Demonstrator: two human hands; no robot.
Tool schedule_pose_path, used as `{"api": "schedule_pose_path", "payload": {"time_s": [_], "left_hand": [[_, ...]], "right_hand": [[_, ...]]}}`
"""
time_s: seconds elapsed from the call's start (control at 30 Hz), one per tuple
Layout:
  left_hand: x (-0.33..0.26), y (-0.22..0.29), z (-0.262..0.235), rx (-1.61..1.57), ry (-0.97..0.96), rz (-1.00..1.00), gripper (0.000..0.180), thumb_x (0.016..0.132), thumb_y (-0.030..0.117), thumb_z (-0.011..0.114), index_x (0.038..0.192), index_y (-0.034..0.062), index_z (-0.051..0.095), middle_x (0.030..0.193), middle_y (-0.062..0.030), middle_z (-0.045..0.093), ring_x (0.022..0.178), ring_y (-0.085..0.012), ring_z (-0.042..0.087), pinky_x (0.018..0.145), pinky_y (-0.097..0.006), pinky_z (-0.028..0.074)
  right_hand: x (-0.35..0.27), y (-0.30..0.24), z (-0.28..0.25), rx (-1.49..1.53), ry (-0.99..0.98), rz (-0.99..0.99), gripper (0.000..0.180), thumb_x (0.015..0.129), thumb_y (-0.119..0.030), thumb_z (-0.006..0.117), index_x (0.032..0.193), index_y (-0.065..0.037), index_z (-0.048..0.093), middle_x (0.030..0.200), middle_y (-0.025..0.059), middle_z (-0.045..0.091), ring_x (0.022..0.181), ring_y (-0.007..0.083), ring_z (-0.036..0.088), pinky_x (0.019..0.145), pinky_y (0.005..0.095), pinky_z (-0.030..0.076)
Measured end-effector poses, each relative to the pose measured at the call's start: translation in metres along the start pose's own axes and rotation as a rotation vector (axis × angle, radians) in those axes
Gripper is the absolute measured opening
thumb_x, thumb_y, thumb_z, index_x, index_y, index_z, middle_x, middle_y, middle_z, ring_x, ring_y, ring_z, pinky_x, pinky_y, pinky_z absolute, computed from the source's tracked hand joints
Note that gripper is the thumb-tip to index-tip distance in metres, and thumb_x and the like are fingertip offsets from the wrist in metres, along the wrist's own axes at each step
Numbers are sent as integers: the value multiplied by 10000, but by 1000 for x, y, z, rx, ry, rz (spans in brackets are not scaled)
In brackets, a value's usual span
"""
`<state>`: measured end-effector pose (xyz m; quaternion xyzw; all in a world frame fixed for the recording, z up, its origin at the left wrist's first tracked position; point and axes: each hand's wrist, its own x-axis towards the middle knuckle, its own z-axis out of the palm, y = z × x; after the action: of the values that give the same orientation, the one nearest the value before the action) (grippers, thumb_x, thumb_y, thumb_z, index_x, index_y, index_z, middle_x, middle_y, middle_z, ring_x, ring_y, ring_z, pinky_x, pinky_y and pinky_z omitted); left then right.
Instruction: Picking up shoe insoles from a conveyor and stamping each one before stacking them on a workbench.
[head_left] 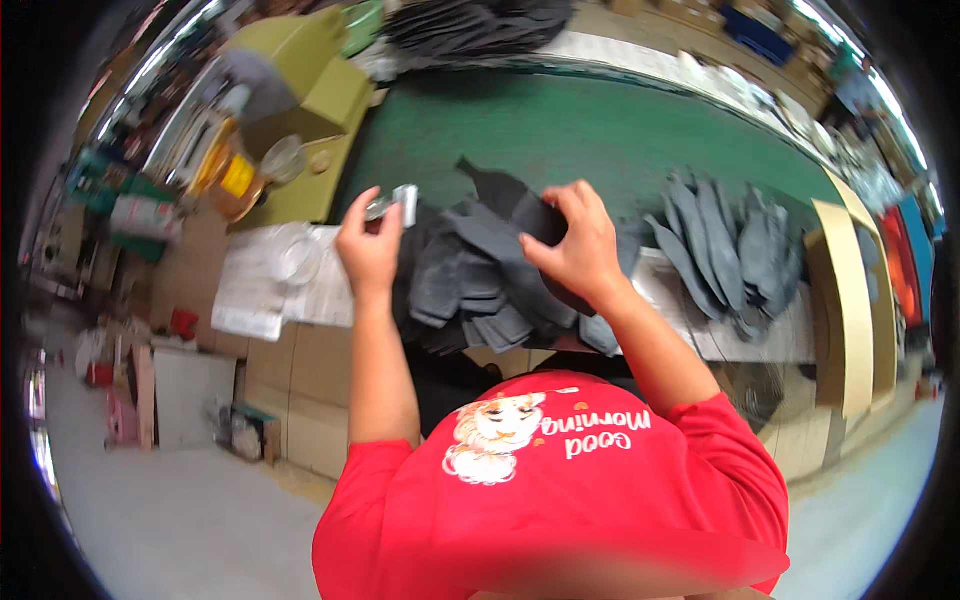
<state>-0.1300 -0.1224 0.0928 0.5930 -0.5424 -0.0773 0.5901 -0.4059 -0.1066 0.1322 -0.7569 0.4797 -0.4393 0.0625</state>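
Observation:
My left hand pinches a small tool with a silvery-white flat end between thumb and fingers. What kind of tool it is cannot be made out. Thumb and fingers of my right hand are closed on a dark grey cut piece of leather-like material, which has a narrow pointed end. Below it, between my two hands, lies a loose pile of similar grey pieces near the table's front edge. The held piece hides part of that pile.
To the right a second bundle of grey pieces lies beside an open cardboard box. A green work surface stretches behind, with dark stacked pieces beyond. On the left are a yellow-green machine, an amber jar and a clear dish.

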Motion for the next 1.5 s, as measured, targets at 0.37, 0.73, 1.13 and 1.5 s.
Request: {"api": "schedule_pose_path", "payload": {"time_s": [0.37,0.73,1.13,1.5], "left_hand": [[-41,-49,-63,-299,35,-218,278,915,70,636,1174,-31,628,895,-30,634,754,-74,548,681,-216,462],[-26,-28,-35,-451,46,-245,290,901,93,641,1170,-16,635,896,-32,638,780,-87,578,708,-225,469],[-16,-15,-80,-504,190,-140,307,899,86,635,1183,-30,615,992,-54,644,810,-84,584,721,-223,475],[-32,-10,-73,-516,177,-160,286,903,82,644,1168,-22,622,897,-30,639,750,-68,571,711,-217,476]], "right_hand": [[26,238,-200,-856,190,957,574,718,-469,719,1117,-65,635,1235,174,562,1095,332,591,903,436,504],[88,-149,-2,508,-148,-1026,228,787,-241,664,990,-143,700,880,132,658,841,181,642,760,368,536],[42,-217,26,721,-391,-1145,236,787,-245,659,988,-126,688,886,133,654,843,212,636,755,380,530],[-9,-231,26,780,-642,-1090,245,787,-249,653,987,-110,676,890,133,650,845,241,631,750,392,525]]}}
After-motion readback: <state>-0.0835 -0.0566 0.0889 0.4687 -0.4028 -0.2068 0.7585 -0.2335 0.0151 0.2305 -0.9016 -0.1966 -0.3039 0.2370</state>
